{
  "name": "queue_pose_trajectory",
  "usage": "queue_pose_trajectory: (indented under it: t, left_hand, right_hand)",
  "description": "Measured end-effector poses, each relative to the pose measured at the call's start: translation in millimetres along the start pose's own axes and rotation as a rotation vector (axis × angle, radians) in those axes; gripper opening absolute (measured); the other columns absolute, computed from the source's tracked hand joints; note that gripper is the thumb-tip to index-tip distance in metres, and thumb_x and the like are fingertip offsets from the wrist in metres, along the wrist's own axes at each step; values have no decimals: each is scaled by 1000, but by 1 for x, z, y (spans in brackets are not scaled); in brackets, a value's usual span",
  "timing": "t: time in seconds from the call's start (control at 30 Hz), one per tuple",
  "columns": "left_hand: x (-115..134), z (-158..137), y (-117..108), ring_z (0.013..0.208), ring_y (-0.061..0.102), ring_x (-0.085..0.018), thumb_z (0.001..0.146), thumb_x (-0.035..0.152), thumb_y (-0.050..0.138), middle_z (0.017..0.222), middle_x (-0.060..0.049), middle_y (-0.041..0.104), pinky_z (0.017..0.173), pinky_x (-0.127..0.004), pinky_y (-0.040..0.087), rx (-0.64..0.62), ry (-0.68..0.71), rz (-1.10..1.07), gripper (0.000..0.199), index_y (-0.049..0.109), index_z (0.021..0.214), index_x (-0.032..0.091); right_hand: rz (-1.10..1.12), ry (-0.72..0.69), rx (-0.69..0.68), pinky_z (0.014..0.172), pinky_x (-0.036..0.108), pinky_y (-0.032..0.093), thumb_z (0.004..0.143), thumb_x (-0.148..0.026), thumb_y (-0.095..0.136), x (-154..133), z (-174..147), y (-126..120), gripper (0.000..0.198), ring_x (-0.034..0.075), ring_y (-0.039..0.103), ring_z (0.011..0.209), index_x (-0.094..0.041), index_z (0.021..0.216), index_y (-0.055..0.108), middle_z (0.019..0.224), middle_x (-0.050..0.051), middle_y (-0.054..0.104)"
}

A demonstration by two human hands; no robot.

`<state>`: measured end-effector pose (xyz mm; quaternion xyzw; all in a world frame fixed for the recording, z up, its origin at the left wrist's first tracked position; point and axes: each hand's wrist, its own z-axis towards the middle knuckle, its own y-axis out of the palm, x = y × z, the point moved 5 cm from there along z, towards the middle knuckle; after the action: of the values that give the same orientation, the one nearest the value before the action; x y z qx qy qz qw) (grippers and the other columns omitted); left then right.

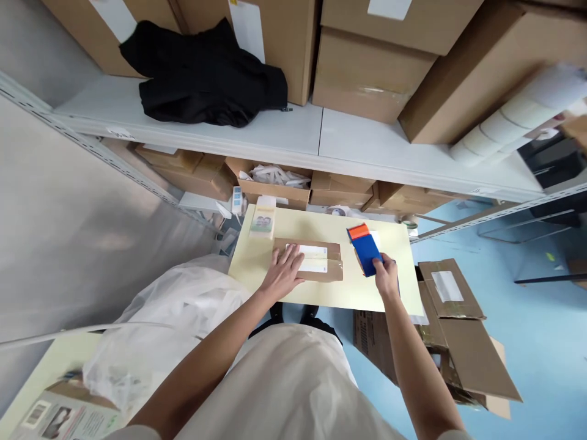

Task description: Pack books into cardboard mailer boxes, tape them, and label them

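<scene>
A flat brown cardboard box (332, 273) with a white label and clear tape lies on the pale yellow table (257, 287). My left hand (283, 273) rests on its left part, fingers stretched out over the label's edge. To the right of the box, my right hand (386, 273) grips a blue and orange tape dispenser (365, 250), raised a little over the table and apart from the box. At the table's back left stands a small printed box (263, 217).
A grey shelf (293, 131) spans the back, with a black garment (206, 76), large cartons (367, 79) and white rolls (518, 116). Below it stands an open carton of white material (275, 176). Open cardboard boxes (472, 348) are on the floor right; a translucent plastic bag (165, 305) is left.
</scene>
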<state>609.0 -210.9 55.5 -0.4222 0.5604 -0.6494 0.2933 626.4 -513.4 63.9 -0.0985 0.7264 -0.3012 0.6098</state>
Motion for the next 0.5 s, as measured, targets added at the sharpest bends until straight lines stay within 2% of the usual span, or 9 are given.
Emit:
queue_pose_trajectory:
  t: [0.1,0.2,0.3,0.4,0.5]
  left_hand:
    - [0,1,-4,140,24,-33,80,40,63,152,-16,24,112,-55,18,47,6,-54,63,44,135,17]
    - [0,2,-5,139,26,-35,76,36,68,152,-17,25,112,-54,19,79,3,-112,63,48,133,18]
    - [-3,1,-6,138,27,-35,73,33,69,147,-15,38,113,-54,16,91,6,-231,64,49,132,18]
    - [-9,1,-8,137,30,-33,71,31,67,143,-15,43,115,-53,14,130,-43,-464,69,45,135,16]
    - [-21,8,-13,133,40,-29,78,33,56,140,-14,47,114,-47,23,221,-230,-889,62,44,136,15]
  right_hand:
    - [218,-142,-39,47,24,26,80,-49,48,-66,3,-1,36,10,31,49,-21,58,41,51,-4,36]
    - [280,-142,-275,45,24,25,77,-58,51,-111,6,33,47,9,30,47,-20,53,39,49,-4,36]
    - [244,-38,-479,43,25,25,70,-68,56,-118,8,64,54,8,32,43,-19,50,43,45,-4,40]
    - [269,24,-508,44,25,30,65,-71,59,-107,12,71,56,10,39,42,-18,52,50,46,-2,49]
    - [318,22,-536,44,24,32,64,-72,60,-99,14,68,56,10,41,42,-18,54,52,47,-2,52]
